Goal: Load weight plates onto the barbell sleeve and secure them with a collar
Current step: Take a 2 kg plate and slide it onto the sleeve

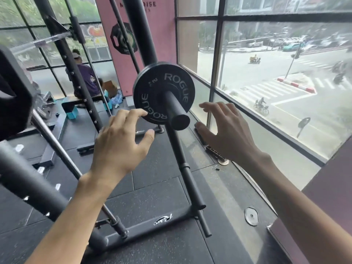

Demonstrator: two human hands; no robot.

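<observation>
Beside the gym window [266,73], your spread left hand [122,141] touches the pegged Rogue plate [148,96], right hand [226,134] spread nearby; next, likely slide it off.

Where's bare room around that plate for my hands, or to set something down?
The sleeve end in front of the plate is bare, with open air between left hand and right hand. The rubber floor left of the slanted post is free, as is the ledge between the small clip and the clear disc. Far left is crowded with bars.
</observation>
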